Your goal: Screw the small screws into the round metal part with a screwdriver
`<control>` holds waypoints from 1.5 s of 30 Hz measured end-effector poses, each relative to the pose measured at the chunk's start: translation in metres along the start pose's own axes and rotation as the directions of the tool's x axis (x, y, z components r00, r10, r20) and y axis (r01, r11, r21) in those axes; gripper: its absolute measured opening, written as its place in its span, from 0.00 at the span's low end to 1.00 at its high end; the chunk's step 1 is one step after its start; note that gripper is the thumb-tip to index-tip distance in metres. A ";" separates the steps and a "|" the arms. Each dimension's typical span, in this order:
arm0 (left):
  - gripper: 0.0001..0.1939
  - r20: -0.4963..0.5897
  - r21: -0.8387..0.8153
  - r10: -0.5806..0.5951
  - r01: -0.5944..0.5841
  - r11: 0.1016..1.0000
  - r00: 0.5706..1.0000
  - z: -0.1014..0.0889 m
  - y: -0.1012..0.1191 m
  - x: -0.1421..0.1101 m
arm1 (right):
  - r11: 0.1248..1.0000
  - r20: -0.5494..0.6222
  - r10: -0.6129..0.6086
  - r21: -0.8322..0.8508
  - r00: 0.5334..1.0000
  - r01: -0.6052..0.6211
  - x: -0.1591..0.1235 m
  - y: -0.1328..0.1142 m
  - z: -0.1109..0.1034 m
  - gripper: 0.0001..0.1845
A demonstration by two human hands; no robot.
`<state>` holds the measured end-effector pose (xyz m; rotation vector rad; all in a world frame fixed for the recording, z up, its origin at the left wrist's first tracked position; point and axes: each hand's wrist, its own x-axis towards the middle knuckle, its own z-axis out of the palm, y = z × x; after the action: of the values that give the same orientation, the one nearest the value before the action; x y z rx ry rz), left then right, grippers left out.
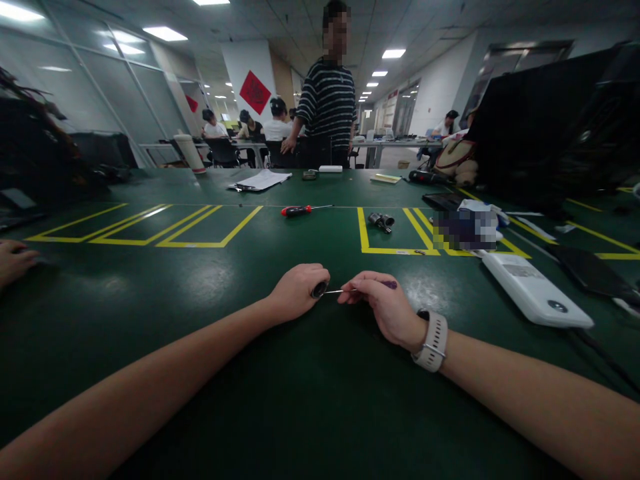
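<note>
My left hand (296,292) is closed around a small dark cylindrical part (319,289), whose round open end faces right. Between the fingers of my right hand (384,303) is a thin screwdriver (390,285) with a purple handle. Its slim metal shaft points left, and the tip meets or nearly meets the cylinder's open end; I cannot tell whether it is inside. Farther off, a red and black screwdriver (299,211) lies on the green table (300,400). Several dark metal connector-like pieces (383,221) rest within a yellow taped outline to the right.
A white power bank (537,290) with a cable lies on the right. Papers (263,179) and a white cup (191,153) stand toward the back. Another person's hand (15,260) is at the left edge. Someone in a striped shirt (327,100) stands beyond the table.
</note>
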<state>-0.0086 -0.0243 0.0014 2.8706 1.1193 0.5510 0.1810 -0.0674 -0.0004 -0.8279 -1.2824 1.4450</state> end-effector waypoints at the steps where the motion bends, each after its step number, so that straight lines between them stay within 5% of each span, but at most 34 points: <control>1: 0.04 0.000 0.000 -0.005 0.005 1.000 1.000 0.000 0.000 0.000 | 1.000 -0.013 -0.003 -0.007 1.000 0.003 0.000 0.000 0.000 0.09; 15: 0.05 -0.020 -0.006 -0.009 0.009 1.000 1.000 0.001 0.000 0.001 | 0.979 -0.033 -0.028 -0.202 0.999 0.021 0.000 0.000 0.002 0.10; 22: 0.04 -0.010 -0.027 -0.023 0.023 0.999 1.000 0.000 0.002 0.001 | 0.977 -0.038 -0.152 -0.159 0.988 0.145 -0.003 -0.001 -0.001 0.11; 31: 0.03 -0.036 -0.028 -0.064 0.063 0.998 0.997 -0.001 0.002 0.001 | 0.974 0.229 -0.062 -0.198 0.972 0.109 -0.003 -0.006 0.002 0.09; 41: 0.03 -0.011 -0.036 -0.017 0.017 0.999 1.000 -0.001 0.002 0.000 | 0.923 0.073 -0.147 -0.348 0.986 0.163 -0.008 -0.011 0.005 0.11; 45: 0.03 -0.041 -0.054 0.021 -0.023 0.998 0.999 -0.001 0.001 -0.001 | 0.969 0.095 -0.076 -0.226 0.993 0.095 -0.003 -0.005 0.003 0.11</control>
<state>-0.0090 -0.0258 0.0022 2.8413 1.0620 0.6325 0.1801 -0.0713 0.0050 -0.8586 -1.5539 1.2905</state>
